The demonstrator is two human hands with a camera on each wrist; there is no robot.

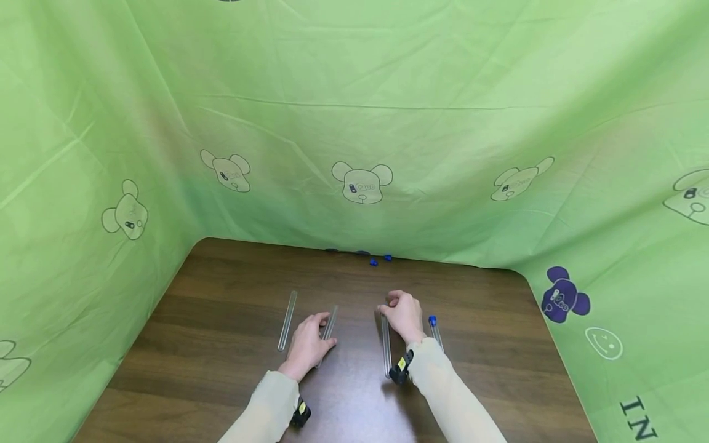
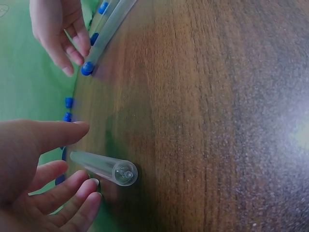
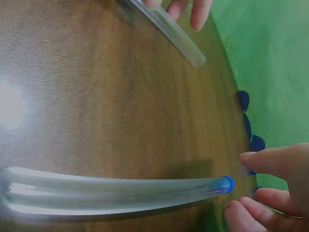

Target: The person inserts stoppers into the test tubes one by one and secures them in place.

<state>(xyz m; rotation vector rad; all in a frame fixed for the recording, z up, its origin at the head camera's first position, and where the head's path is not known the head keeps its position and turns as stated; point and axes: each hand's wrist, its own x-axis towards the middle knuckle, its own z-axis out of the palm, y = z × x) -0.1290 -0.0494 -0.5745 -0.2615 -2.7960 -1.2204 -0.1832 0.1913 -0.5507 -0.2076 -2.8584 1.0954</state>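
Note:
My left hand is spread around a clear test tube lying on the table. In the left wrist view its thumb and fingers stand on either side of the tube, with gaps between. Farther left lies another clear tube. My right hand is at the far end of a third test tube, which has a blue cap. The right wrist view shows thumb and fingertips apart around that cap, not closed on it. Right of this hand lies another tube with a blue cap, partly hidden by the sleeve.
Two loose blue caps lie at the back edge of the brown wooden table. A green printed cloth hangs behind the table and on both sides. Each wrist carries a small black camera.

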